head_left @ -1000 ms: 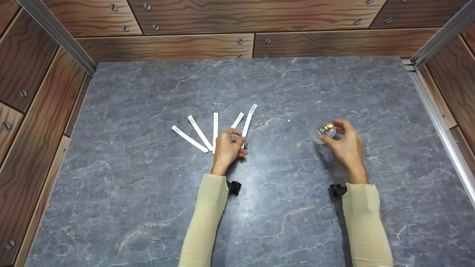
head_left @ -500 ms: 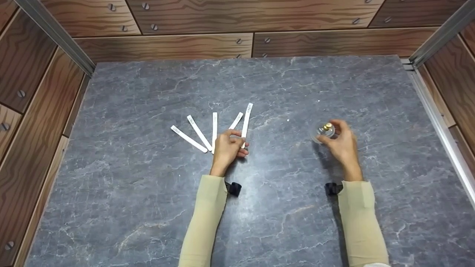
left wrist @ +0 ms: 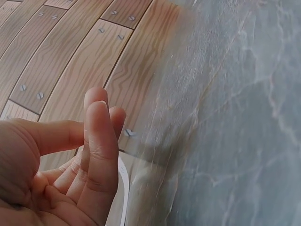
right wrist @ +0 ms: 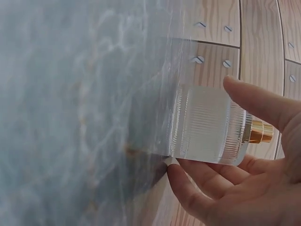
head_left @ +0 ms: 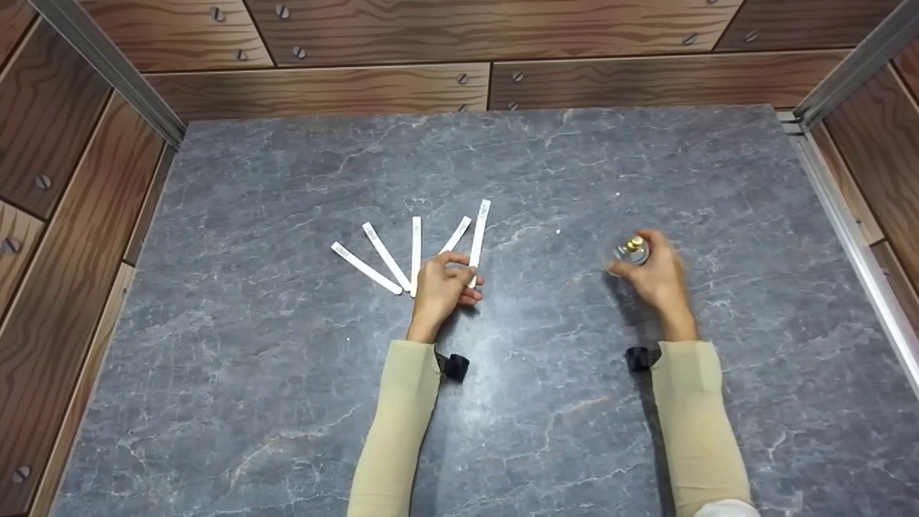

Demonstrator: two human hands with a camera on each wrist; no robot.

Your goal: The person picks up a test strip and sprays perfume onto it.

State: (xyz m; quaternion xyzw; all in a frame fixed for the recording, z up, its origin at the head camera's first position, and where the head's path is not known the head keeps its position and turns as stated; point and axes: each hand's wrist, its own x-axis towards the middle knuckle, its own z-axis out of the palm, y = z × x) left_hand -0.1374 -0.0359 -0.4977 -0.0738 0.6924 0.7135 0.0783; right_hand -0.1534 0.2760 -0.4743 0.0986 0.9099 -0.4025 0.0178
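Several white paper strips (head_left: 388,254) with small dark print at their far ends lie fanned out on the grey marbled table (head_left: 287,402). My left hand (head_left: 441,287) is over the near ends of the fan, hiding some of them, and pinches the rightmost strip (head_left: 479,237) near its lower end. The left wrist view shows thumb and fingertips brought together, with a thin curved white edge (left wrist: 123,188) behind the fingers. To the right, my right hand (head_left: 655,273) holds a clear ribbed glass perfume bottle (right wrist: 204,125) with a gold spray neck (right wrist: 260,132), upright and close at the tabletop.
Wood-patterned panels (head_left: 359,32) stand behind the table and at both sides. A metal rail (head_left: 854,237) runs along the right edge. A tiny white speck (head_left: 558,231) lies between the strips and the bottle. Black wrist cameras (head_left: 454,368) sit at both sleeves.
The rightmost strip's far end has swung slightly left and the strip now looks straighter. My right hand has shifted a little left around the bottle; the left hand has barely moved.
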